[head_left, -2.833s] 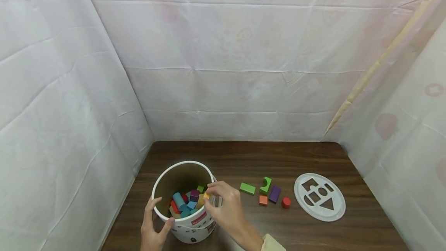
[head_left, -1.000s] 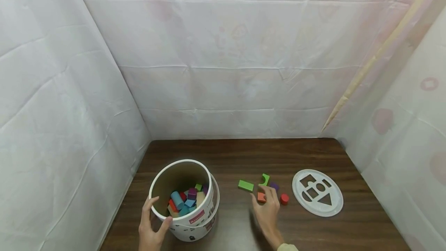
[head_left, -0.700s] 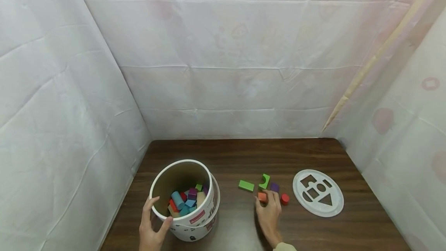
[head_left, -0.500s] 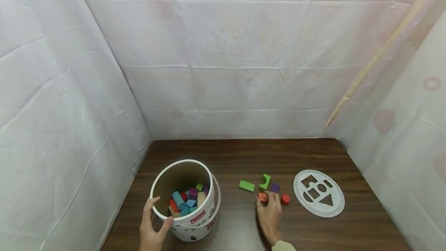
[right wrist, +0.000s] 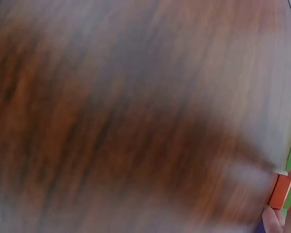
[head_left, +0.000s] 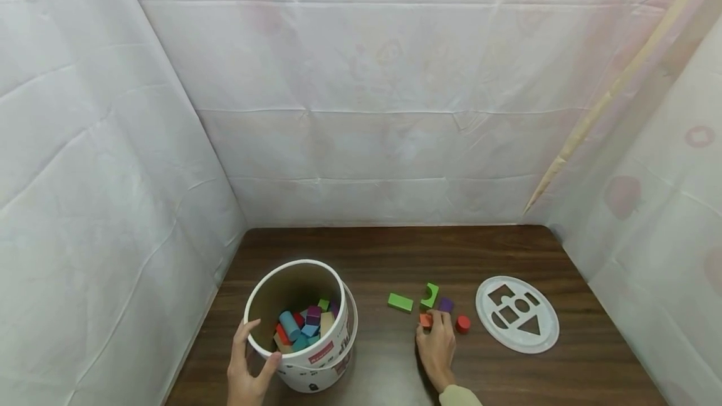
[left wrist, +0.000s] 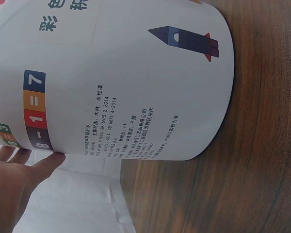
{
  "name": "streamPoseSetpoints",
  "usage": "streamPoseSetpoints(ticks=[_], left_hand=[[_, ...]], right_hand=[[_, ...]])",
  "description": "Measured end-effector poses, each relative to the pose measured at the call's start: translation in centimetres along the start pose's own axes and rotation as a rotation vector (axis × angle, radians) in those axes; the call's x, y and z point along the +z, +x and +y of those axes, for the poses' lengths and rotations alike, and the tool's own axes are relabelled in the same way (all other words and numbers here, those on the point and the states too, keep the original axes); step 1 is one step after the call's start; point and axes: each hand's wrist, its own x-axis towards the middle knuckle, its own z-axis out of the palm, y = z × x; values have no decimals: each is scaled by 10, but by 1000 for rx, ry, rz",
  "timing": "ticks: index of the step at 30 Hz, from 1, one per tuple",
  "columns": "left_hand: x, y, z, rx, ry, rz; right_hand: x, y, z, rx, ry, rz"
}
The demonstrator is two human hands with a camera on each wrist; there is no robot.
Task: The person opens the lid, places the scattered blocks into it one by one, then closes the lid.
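Note:
In the head view, a white bucket (head_left: pixel 316 376) of colored wooden blocks (head_left: pixel 304 324) stands on the left of the table. My left hand (head_left: pixel 247 365) holds its near left rim, thumb and fingers spread along the edge; in the left wrist view its fingertips (left wrist: pixel 51 162) press the printed wall. Right of the bucket, my right hand (head_left: pixel 437 346) pinches a small orange block (head_left: pixel 425 320) at the table. The right wrist view shows that orange block (right wrist: pixel 280 191) between thumb and finger. Around it lie a green block (head_left: pixel 400 303), a green arch block (head_left: pixel 430 296), a purple block (head_left: pixel 445 304) and a red cylinder (head_left: pixel 463 324).
A white oval lid (head_left: pixel 517 314) with shaped holes lies flat at the right. The dark wooden table (head_left: pixel 383 255) is bordered by white cloth walls (head_left: pixel 350 143) at the back and sides. A handle ring (head_left: pixel 355 312) hangs on the bucket's right side.
My right hand has let go of a yellow block at the bucket and moved right to the orange block, where its fingers closed. The left hand has stayed on the rim.

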Motion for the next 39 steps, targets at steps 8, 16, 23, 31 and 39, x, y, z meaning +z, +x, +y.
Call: streamPoseSetpoints(ticks=[8,16,23,31,39], left_hand=[[0,0,0,5,-9,3],[0,1,0,13,6,12],[0,1,-1,31,31,27],[0,-1,-1,63,6,18],[1,-1,-2,38,13,6]], right_hand=[[-7,8,-10,-61,93,33],[-24,30,-43,-179,196,53],[-48,50,-90,-205,273,-17],[-69,64,-145,-297,420,-117],[-78,69,-186,-355,509,-190]])
